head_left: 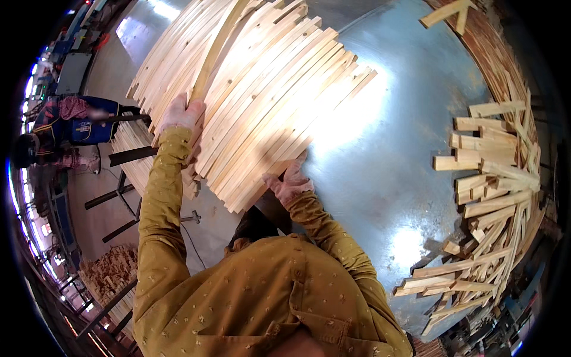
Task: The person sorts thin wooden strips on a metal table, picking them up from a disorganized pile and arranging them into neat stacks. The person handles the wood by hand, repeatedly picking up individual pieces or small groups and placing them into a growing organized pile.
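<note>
Pale wood fills most of what you see: one broad stack of long thin slats (262, 95) lies across the grey metal bench (392, 149), its near ends fanned out toward you and overhanging the bench edge at the left. There are too many slats to count. As a bundle it will likely be heavy and loose, the smooth strips apt to slide over one another, so take it from both sides near the ends rather than by one strip. A single slat looks light, stiff along its length yet springy, and easy to snap if levered.

Next in size is one scattered heap of short offcuts (493, 202) along the right rim of the bench, well apart from the stack; again too many to count.

You have two hands on the stack. Your left hand (181, 116) has its grip closed round one slat (217, 44) that rises off the top of the pile. Your right hand (291, 178) lies flat with fingers spread against the near slat ends, clasping nothing.
</note>
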A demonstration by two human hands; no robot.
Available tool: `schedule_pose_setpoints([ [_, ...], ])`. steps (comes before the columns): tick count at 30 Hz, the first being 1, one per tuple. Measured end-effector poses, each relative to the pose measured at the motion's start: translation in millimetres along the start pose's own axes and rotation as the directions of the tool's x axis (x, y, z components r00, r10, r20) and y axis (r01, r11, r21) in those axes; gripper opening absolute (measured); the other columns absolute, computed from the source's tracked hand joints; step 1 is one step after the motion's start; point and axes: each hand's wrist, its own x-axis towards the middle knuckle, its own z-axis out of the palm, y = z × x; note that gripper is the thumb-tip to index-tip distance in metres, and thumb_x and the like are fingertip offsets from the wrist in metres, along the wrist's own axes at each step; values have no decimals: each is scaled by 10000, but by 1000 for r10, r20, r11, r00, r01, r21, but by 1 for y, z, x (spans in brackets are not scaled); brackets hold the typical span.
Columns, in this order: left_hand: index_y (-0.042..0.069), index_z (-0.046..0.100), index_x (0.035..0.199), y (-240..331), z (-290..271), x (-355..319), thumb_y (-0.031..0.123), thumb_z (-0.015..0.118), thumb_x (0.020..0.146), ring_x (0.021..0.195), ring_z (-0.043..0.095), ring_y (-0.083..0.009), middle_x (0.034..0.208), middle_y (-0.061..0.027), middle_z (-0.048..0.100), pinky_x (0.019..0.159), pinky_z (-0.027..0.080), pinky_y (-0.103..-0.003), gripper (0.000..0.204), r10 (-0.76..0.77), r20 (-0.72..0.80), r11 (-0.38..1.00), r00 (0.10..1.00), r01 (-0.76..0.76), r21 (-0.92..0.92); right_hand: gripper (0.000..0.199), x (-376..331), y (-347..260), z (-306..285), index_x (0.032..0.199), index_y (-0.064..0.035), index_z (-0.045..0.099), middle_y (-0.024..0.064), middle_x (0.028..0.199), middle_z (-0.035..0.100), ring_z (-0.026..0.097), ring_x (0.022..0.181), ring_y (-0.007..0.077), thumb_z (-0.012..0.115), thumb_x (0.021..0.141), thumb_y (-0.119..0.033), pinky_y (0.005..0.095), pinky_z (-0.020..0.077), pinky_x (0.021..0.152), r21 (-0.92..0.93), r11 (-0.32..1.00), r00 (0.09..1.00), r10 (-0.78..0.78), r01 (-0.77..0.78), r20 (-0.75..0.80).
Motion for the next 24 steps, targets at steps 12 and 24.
schedule_pose_setpoints([
  [12, 89, 466, 1404, 11, -48, 190, 441, 545, 920, 1257, 519, -340, 1406, -165, 506, 1053, 409, -421, 604, 165, 89, 955, 982, -182, 235, 1020, 126, -187, -15, 1493, 6, -68, 186, 1443, 443, 458, 1284, 321, 588, 911, -514, 393, 339, 1068, -50, 999, 976, 22, -12, 216],
  [24, -1, 389, 1413, -55, 1, 150, 434, 693, 838, 1303, 410, -418, 1384, -249, 440, 1070, 366, -532, 783, 801, -349, 575, 487, -787, 222, 427, 298, -215, -259, 1330, -148, 575, 108, 1311, 611, 562, 1228, 280, 510, 953, -337, 336, 410, 1059, -340, 930, 705, -335, 141, -625],
])
